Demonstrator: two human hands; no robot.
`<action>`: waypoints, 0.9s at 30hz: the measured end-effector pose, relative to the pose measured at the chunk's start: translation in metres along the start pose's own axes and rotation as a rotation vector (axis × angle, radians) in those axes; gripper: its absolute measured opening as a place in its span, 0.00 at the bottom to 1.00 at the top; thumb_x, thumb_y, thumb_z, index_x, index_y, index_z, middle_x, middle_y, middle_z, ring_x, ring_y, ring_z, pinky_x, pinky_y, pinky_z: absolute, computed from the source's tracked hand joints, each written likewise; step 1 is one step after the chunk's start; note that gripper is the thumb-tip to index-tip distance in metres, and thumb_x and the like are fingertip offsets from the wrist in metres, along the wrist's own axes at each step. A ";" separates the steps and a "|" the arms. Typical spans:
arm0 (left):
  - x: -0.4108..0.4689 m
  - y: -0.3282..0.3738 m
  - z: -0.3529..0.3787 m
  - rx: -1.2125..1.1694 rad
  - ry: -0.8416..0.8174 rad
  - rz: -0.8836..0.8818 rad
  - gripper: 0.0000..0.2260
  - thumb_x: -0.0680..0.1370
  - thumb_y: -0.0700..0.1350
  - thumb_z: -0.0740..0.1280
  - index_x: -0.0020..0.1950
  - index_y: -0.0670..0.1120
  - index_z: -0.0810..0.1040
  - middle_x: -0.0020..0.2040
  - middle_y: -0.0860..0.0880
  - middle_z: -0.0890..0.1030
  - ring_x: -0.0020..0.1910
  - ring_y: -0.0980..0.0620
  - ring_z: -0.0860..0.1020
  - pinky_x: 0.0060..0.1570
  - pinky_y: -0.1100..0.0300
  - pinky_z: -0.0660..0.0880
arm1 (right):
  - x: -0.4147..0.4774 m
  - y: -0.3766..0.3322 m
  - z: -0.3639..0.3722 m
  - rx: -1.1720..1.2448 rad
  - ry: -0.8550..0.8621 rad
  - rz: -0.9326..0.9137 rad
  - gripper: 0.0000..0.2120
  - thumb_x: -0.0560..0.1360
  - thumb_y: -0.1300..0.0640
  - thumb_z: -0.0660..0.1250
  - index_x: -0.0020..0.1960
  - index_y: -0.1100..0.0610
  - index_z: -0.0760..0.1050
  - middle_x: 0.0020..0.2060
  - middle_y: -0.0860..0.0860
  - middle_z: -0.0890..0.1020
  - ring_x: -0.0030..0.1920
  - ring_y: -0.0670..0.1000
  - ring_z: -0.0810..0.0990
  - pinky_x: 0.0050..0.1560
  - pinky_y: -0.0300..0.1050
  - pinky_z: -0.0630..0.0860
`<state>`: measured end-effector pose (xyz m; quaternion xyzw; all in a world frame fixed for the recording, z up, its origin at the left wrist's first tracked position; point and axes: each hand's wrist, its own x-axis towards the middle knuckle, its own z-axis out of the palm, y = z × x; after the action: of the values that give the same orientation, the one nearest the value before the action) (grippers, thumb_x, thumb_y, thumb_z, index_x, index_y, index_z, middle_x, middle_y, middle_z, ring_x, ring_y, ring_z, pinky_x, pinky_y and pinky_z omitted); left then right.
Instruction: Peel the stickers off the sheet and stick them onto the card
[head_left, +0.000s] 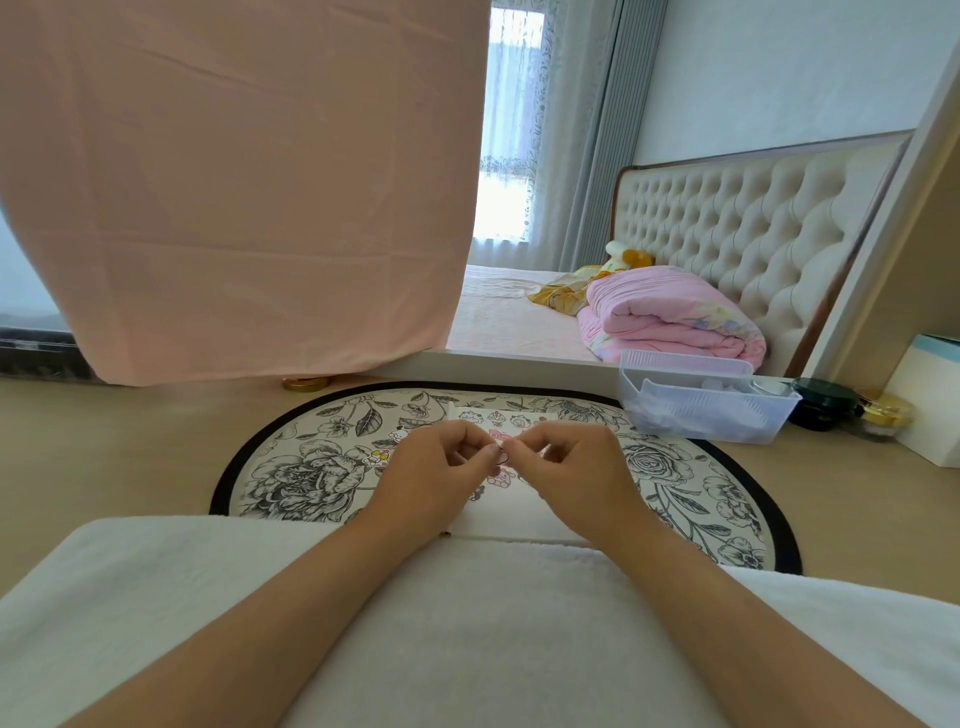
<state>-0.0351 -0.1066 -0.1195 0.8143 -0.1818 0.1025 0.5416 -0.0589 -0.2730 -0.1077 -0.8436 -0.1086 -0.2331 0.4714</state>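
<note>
A white card (511, 512) lies on the round floral mat (306, 467), carrying cartoon stickers such as a pink one (501, 477). Beyond my hands lies the sticker sheet (485, 417), partly hidden by my fingers. My left hand (441, 462) and my right hand (571, 462) meet above the card, fingertips pinched together on a small sticker (502, 451). The sticker is tiny and mostly hidden between the fingertips. Two more stickers (387, 441) show at the card's left edge.
A clear plastic bin (711, 410) stands at the mat's right, with a dark jar (826, 410) and a gold-lidded jar (885, 413) beyond it. A pink cloth (234, 182) hangs at the left. A gold lid (306, 384) lies by its base. White fabric (467, 623) covers my lap.
</note>
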 end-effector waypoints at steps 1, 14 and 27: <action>0.000 0.000 0.000 -0.004 -0.014 0.008 0.05 0.78 0.44 0.71 0.43 0.49 0.84 0.36 0.55 0.85 0.31 0.60 0.78 0.33 0.70 0.72 | 0.000 -0.001 -0.003 0.076 -0.035 0.079 0.09 0.75 0.56 0.74 0.36 0.51 0.85 0.25 0.40 0.79 0.26 0.45 0.71 0.31 0.37 0.70; -0.002 0.000 0.001 -0.053 -0.049 -0.018 0.06 0.77 0.43 0.70 0.41 0.48 0.83 0.36 0.51 0.85 0.39 0.46 0.83 0.43 0.51 0.80 | 0.001 0.006 0.002 0.085 -0.183 0.176 0.10 0.81 0.55 0.66 0.43 0.55 0.81 0.39 0.50 0.86 0.28 0.49 0.78 0.33 0.36 0.71; -0.002 0.000 -0.003 -0.021 -0.081 -0.013 0.06 0.76 0.42 0.69 0.40 0.47 0.81 0.35 0.48 0.84 0.31 0.57 0.77 0.36 0.62 0.74 | 0.005 0.007 -0.011 0.095 -0.251 0.167 0.05 0.77 0.58 0.71 0.43 0.57 0.84 0.33 0.45 0.83 0.27 0.48 0.77 0.34 0.33 0.72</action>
<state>-0.0369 -0.1036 -0.1191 0.8131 -0.1995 0.0638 0.5431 -0.0548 -0.2858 -0.1055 -0.8489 -0.1071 -0.0805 0.5113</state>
